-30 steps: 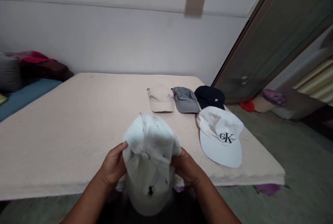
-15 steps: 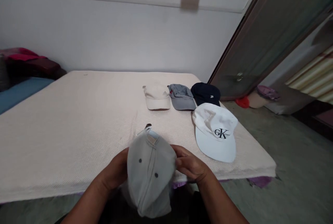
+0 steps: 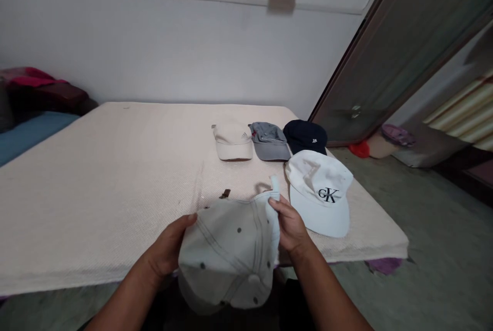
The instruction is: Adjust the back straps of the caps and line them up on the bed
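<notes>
Both my hands hold a pale grey-white cap [image 3: 227, 256] over the near edge of a cream mattress [image 3: 115, 177]. My left hand [image 3: 169, 249] grips its left side, fingers curled round the fabric. My right hand [image 3: 290, 226] pinches its right edge near the back strap. The cap's crown faces up, showing its eyelets and top button. A white cap with a dark logo [image 3: 319, 192] lies just right of my right hand.
Three more caps lie in a row farther back: cream [image 3: 232, 141], grey [image 3: 268, 141] and navy [image 3: 305, 137]. A glass door leans at the right above a bare floor [image 3: 423, 249]. Dark red and blue bedding [image 3: 34, 100] sits at the far left.
The cap has been turned and spread out in my hands: first its front logo showed, then it was bunched narrow, now its crown lies wide. My right hand moved up to its edge.
</notes>
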A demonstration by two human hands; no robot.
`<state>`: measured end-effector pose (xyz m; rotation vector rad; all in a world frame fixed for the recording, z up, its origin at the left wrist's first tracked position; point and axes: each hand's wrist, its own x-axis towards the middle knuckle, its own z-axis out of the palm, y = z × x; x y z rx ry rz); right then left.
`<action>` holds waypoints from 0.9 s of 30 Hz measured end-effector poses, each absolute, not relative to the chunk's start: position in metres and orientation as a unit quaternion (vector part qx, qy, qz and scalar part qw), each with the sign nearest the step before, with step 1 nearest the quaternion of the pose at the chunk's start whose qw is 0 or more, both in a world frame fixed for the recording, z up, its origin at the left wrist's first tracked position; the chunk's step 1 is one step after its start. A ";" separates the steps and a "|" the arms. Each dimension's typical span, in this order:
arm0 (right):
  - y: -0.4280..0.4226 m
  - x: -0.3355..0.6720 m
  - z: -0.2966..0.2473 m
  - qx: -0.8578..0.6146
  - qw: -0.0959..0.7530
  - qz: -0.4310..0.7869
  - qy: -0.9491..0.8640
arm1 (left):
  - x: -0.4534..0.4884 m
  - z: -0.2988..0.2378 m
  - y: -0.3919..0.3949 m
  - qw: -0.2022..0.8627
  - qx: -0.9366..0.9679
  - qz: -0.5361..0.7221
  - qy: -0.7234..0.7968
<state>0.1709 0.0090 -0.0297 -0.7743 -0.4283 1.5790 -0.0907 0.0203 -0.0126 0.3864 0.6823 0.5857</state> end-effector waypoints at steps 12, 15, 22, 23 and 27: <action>-0.003 0.170 -0.024 -0.306 0.429 0.756 -0.389 | -0.075 -0.011 0.020 0.808 0.335 0.286 0.391; -0.001 0.168 -0.024 -0.302 0.465 0.754 -0.352 | -0.069 -0.010 0.017 0.805 0.374 0.251 0.386; 0.002 0.163 -0.027 -0.281 0.489 0.757 -0.330 | -0.060 -0.012 0.015 0.775 0.367 0.265 0.442; 0.003 0.163 -0.027 -0.277 0.497 0.756 -0.324 | -0.059 -0.013 0.014 0.777 0.359 0.263 0.444; 0.005 0.155 -0.028 -0.298 0.501 0.756 -0.298 | -0.055 -0.016 0.012 0.784 0.353 0.265 0.437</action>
